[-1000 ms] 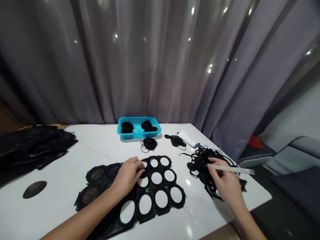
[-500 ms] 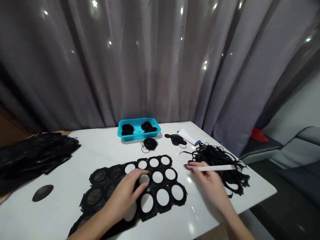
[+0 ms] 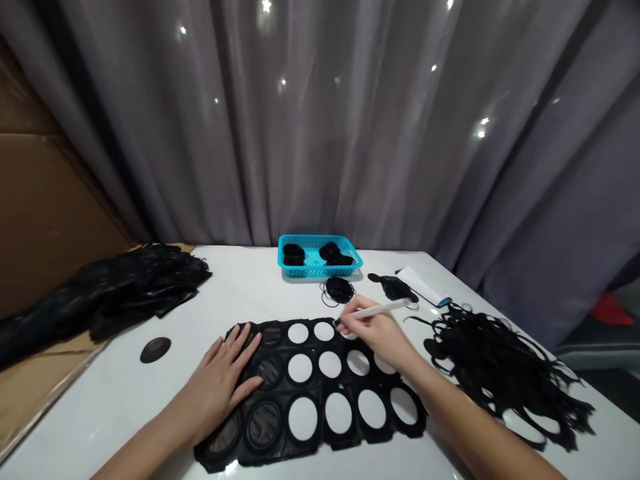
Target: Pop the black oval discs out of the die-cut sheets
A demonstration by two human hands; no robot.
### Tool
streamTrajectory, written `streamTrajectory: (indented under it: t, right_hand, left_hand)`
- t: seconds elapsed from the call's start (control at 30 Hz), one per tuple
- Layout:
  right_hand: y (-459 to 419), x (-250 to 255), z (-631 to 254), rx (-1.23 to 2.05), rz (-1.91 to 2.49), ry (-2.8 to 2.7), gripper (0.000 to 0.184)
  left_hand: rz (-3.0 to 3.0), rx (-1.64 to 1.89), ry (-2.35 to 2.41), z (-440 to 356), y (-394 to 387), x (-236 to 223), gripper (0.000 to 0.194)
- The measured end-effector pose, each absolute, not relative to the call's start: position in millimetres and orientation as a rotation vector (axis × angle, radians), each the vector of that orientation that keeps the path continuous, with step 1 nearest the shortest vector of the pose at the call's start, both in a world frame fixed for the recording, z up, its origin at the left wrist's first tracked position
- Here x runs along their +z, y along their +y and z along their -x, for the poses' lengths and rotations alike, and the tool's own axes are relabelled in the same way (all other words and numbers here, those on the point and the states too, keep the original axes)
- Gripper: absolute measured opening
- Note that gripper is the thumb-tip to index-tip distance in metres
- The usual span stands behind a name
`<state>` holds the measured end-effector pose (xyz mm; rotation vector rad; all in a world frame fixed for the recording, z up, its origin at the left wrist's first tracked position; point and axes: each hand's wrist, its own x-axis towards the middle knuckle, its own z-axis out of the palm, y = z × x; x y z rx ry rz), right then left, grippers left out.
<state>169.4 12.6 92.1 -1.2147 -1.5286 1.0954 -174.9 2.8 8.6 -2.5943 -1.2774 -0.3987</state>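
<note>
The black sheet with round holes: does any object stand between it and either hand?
Only the slim white tool, held in the right hand at the far edge of the black sheet; nothing else visible stands in the way. The left hand lies directly on the sheet's left part.

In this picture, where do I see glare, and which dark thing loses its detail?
Head view: small star-shaped lights shine against the grey curtain; head view: a reflection glints on the white table near the bottom edge; head view: the middle of the tangled black pile merges into darkness.
</note>
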Motion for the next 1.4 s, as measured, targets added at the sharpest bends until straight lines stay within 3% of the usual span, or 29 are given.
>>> streamTrajectory:
  t: [0.2, 0.77, 0.9, 1.4]
  right_hand:
    - [64, 56, -82, 1.439, 1.043, -1.778, 0.011]
    - [75, 53, -66, 1.301, 1.061, -2.144, 0.006]
    - [71, 55, -66, 1.176, 0.983, -2.235, 0.012]
    - [74, 54, -65, 1.219, 1.048, -2.193, 0.006]
  left_hand:
    - [2.639, -0.493, -1.258, 156, -18, 15, 0.051]
    - [2.628, -0.431, -1.375, 145, -32, 0, 0.055]
    - [2.642, -0.418, -1.36, 145, -32, 2, 0.055]
    - [2.662, -0.473, -1.408, 144, -32, 3, 0.052]
